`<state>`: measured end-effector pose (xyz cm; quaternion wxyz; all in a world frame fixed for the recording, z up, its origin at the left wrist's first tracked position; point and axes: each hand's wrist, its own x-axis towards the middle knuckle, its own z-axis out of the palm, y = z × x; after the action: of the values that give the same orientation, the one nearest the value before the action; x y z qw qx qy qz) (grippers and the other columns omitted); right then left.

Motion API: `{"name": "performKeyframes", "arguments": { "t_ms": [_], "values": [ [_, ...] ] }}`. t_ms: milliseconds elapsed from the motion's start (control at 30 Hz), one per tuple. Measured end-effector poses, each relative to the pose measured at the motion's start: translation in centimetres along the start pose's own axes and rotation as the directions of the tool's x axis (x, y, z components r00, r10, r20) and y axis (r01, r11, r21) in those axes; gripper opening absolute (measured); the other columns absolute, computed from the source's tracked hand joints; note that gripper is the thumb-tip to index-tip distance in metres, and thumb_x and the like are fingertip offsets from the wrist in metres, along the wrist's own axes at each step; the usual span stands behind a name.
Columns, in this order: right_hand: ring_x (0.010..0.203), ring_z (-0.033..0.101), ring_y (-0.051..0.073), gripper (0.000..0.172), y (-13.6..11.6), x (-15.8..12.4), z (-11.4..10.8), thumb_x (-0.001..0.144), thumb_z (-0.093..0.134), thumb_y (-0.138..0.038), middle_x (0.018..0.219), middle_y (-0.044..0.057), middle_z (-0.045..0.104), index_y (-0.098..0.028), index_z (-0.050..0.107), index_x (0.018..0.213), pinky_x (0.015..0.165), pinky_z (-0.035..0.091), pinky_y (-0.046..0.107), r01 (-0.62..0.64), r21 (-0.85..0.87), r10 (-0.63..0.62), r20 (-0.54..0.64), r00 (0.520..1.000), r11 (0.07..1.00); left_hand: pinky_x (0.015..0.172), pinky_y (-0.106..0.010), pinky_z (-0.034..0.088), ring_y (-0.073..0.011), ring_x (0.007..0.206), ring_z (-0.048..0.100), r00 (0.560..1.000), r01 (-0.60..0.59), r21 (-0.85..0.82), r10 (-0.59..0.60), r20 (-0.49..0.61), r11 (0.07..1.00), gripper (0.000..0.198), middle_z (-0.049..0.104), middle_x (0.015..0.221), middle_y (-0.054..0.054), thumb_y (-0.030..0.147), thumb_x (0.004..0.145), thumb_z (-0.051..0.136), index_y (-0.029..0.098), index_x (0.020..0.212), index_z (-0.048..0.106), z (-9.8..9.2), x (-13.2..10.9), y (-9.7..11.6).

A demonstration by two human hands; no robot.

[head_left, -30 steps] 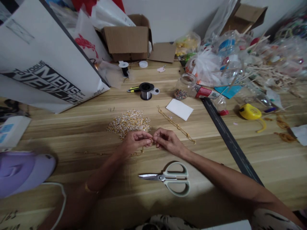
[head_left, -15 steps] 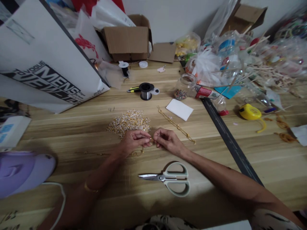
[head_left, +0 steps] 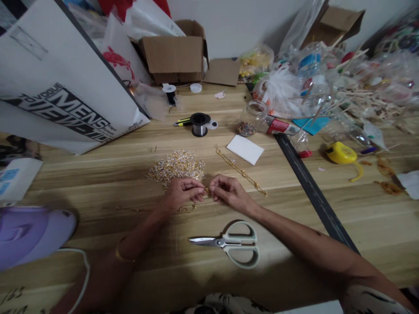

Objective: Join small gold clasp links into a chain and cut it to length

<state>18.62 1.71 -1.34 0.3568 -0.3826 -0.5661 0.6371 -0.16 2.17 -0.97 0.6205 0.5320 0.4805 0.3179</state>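
My left hand and my right hand meet fingertip to fingertip at the middle of the wooden table. Both pinch a short gold chain, whose loose end curls down below my left hand. A heap of small gold and silver links lies just behind my left hand. A longer gold chain stretches diagonally on the table behind my right hand. Pale green scissors lie closed in front of my hands.
A wire spool, a bead jar, a white card and a yellow tape measure sit further back. A black strip crosses the table at right. A big white bag, a cardboard box and plastic clutter line the far edge.
Almost nothing has moved. My fingertips have shifted very slightly on the chain.
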Motion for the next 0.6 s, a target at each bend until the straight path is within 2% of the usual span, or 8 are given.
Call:
{"name": "performKeyframes", "arguments": {
  "t_ms": [267,467,533,600],
  "values": [
    [0.051,0.049,0.007,0.027,0.04,0.0,0.04,0.08,0.061,-0.04,0.061,-0.003,0.051,-0.015,0.052,0.076,0.046,0.039,0.017,0.001,-0.016,-0.001,0.006,1.0,1.0,0.052,-0.022,0.05,-0.0119,0.052,0.061,0.997,-0.077,0.172,0.082,-0.017,0.982,0.017,0.066,0.059,-0.002,0.029,0.073,0.063,0.012,0.075,0.065,0.32,-0.42,0.05],
    [0.058,0.059,0.011,0.031,0.15,0.03,0.16,0.08,0.06,-0.044,0.067,0.002,0.062,-0.015,0.051,0.079,0.051,0.048,0.021,-0.079,0.091,0.075,0.052,0.996,0.993,0.053,-0.019,0.04,-0.0101,0.055,0.053,0.97,-0.188,0.514,0.241,-0.038,0.837,0.012,0.061,0.057,0.001,0.024,0.076,0.057,0.015,0.069,0.063,0.54,-0.7,0.28],
    [0.064,0.062,0.012,0.031,0.26,0.04,0.16,0.08,0.06,-0.045,0.071,0.004,0.064,-0.015,0.05,0.079,0.054,0.05,0.022,-0.08,0.111,0.075,0.051,0.996,0.991,0.054,-0.019,0.038,-0.0102,0.056,0.052,0.963,-0.2,0.535,0.264,-0.046,0.821,0.013,0.06,0.059,0.001,0.024,0.076,0.056,0.015,0.07,0.062,0.54,-0.7,0.37],
    [0.068,0.064,0.013,0.032,0.36,0.03,0.15,0.08,0.061,-0.045,0.073,0.004,0.064,-0.015,0.05,0.078,0.057,0.05,0.022,-0.066,0.113,0.062,0.037,0.997,0.991,0.054,-0.02,0.038,-0.0103,0.056,0.05,0.966,-0.192,0.5,0.251,-0.053,0.844,0.014,0.058,0.06,0.001,0.025,0.077,0.055,0.014,0.069,0.061,0.48,-0.64,0.52]
  ]
}}
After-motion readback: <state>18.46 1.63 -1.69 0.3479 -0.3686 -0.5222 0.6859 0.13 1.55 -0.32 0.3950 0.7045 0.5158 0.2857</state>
